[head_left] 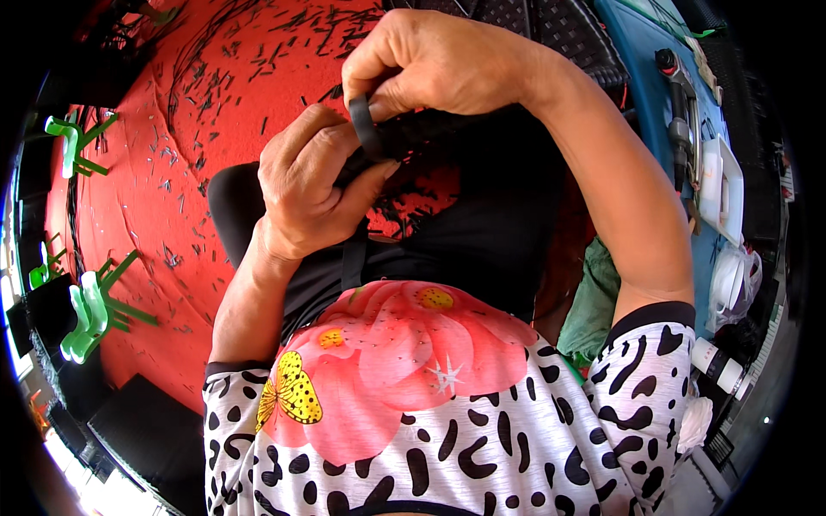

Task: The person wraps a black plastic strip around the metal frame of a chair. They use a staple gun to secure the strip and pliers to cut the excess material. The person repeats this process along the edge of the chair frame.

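Strip [365, 127] in right hand [434, 69]; floor [155, 232] spreads left, blue surface edge [635, 53] right.

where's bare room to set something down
Red floor between the nearest green stand and the left forearm looks barest; so does the blue surface between black weave and dark tool. Black scraps crowd the floor beyond the left hand.
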### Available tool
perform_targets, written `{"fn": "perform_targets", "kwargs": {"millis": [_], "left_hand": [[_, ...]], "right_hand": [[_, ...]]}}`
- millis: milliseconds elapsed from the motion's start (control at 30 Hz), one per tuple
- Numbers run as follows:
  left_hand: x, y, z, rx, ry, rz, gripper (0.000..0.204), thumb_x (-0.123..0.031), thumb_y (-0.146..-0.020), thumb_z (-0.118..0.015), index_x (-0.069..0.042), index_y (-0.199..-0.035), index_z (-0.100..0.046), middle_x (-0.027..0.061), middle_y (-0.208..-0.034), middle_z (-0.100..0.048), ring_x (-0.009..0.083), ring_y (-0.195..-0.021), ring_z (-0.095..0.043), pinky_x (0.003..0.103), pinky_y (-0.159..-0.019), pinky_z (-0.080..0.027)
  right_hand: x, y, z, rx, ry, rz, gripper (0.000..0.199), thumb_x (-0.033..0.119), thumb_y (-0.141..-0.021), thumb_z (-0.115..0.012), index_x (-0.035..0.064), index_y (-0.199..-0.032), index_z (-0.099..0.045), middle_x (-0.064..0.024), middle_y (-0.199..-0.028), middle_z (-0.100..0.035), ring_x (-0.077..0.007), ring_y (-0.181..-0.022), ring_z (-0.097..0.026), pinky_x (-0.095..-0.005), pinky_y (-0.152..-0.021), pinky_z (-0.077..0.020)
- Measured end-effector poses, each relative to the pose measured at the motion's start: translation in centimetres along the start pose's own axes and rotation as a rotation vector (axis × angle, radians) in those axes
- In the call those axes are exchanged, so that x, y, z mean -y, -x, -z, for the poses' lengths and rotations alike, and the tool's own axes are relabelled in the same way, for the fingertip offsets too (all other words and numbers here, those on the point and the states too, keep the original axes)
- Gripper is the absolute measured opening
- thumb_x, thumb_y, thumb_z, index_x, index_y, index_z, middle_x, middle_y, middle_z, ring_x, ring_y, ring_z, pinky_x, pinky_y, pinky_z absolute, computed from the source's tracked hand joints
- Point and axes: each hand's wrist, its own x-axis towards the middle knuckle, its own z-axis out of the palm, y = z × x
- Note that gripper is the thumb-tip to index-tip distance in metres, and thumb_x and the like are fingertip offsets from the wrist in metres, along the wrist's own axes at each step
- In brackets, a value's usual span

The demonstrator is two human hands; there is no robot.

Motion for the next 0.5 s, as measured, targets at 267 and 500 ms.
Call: {"fn": "perform_targets", "kwargs": {"millis": [267,500], "left_hand": [[0.3,0.1,0.0,0.007,-0.005,-0.037,0.031,-0.009,-0.058,-0.079,-0.001,-0.081,-0.059,0.0094,-0.069,-0.051,0.0235,-0.054,-0.052,0.033,-0.045,-0.042],[0.3,0.1,0.1,-0.002,0.003,-0.028,0.033,-0.01,-0.057,-0.08,-0.001,-0.081,-0.059,0.0093,-0.069,-0.051,0.0233,-0.052,-0.051,0.033,-0.044,-0.041]], "right_hand": [[-0.2,4.8,-6.4,-0.724,0.769,0.301,0.028,0.019,-0.064,-0.075,0.0089,-0.084,-0.058,-0.0054,-0.09,-0.057,-0.0246,-0.085,-0.057,-0.0372,-0.073,-0.0459],[-1.7,3.8,-6.9,-0.773,1.024,0.538,0.012,0.016,-0.071,-0.063,0.0063,-0.078,-0.06,-0.0044,-0.084,-0.057,-0.0215,-0.08,-0.058,-0.0362,-0.073,-0.0454]]}}
